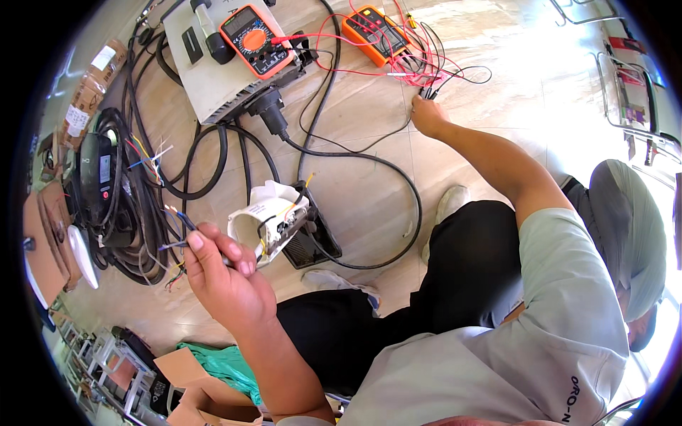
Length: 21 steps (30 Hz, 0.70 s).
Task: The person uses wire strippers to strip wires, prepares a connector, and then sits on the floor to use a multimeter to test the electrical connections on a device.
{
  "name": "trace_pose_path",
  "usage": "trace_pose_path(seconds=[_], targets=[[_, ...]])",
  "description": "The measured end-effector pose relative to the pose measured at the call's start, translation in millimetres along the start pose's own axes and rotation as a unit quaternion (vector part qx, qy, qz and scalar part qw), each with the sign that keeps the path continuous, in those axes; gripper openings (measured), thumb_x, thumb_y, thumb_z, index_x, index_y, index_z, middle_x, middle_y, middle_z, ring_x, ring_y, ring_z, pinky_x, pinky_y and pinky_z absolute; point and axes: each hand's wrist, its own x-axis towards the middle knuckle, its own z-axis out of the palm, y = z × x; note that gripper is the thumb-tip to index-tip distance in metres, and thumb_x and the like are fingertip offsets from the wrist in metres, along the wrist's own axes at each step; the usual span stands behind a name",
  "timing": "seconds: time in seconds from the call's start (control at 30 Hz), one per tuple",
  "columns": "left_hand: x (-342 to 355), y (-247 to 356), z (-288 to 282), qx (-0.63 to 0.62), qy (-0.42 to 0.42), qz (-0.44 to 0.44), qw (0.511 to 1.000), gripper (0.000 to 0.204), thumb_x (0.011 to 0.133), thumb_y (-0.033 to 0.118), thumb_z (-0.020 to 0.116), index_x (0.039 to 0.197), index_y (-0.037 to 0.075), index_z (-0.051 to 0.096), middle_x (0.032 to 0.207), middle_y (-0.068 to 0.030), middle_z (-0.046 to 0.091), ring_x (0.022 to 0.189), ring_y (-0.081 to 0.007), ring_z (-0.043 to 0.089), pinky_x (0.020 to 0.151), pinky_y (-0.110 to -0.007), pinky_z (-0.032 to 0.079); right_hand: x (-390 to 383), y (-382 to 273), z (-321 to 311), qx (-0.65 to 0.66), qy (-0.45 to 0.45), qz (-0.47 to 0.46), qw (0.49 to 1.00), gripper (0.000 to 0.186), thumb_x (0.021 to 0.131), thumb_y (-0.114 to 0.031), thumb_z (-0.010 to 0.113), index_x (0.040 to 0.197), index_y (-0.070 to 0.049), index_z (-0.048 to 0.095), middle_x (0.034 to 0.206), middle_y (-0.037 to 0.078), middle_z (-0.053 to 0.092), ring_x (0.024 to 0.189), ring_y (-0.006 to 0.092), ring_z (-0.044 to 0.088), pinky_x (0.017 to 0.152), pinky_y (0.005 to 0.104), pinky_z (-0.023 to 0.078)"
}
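My left hand (231,277) is closed in a pinch on a dark cable end (188,221), with thin stripped wires sticking out past the fingertips. Just to its right sits a white plastic housing (245,226) with wires and small parts exposed inside. Farther off, my right hand (430,117) has its fingers closed on black test leads (428,93); their tips are too small to make out. Beside that hand lies an orange multimeter (373,35) among tangled red and black leads (444,71). Another orange multimeter (256,41) rests on a grey metal machine (195,78).
Thick black cables (408,234) loop across the tiled floor. A coil of hose and cable (131,248) lies at left, near a brown wrapped parcel (92,92). A cardboard box (206,405) and green plastic bag (224,366) are at lower left. Another person (614,227) is at right.
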Motion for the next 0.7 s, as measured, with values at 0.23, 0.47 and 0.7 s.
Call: trace_pose_path(seconds=[0.23, 0.47, 0.7], targets=[[-3.4, -3.4, 12.3, 0.025, 0.012, 0.0, 1.0, 0.022, 0.1, 0.026, 0.045, 0.092, 0.007, 0.052, 0.062, 0.001, 0.045, 0.048, -0.0057, 0.034, 0.045, -0.021, 0.029, 24.5, -19.3, -36.3, -0.095, 0.041, -0.108, 0.989, 0.023, 0.089, -0.012, 0.047, 0.109, -0.001, 0.049, 0.104, 0.02, 0.063, 0.09, 0.0359, 0.065, 0.073, 0.047, 0.053], [-3.1, -5.3, 14.3, 0.031, 0.01, 0.005, 0.999, 0.022, 0.1, 0.026, 0.045, 0.092, 0.007, 0.051, 0.061, 0.0008, 0.044, 0.047, -0.0056, 0.034, 0.045, -0.02, 0.029, 12.3, 6.8, -0.1, -0.268, -0.061, -0.176, 0.945, 0.025, 0.087, -0.012, 0.051, 0.11, -0.005, 0.055, 0.102, 0.012, 0.066, 0.096, 0.0291, 0.065, 0.075, 0.0419, 0.054], [-3.1, -6.2, 14.2, 0.02, -0.003, 0.005, 1.0, 0.022, 0.1, 0.026, 0.045, 0.091, 0.006, 0.051, 0.061, 0.0006, 0.045, 0.047, -0.0054, 0.035, 0.044, -0.02, 0.029, -11.1, -17.4, -20.1, -0.226, 0.007, -0.377, 0.898, 0.021, 0.082, -0.019, 0.056, 0.102, -0.014, 0.053, 0.081, 0.009, 0.065, 0.074, 0.0278, 0.067, 0.057, 0.0404, 0.052]])
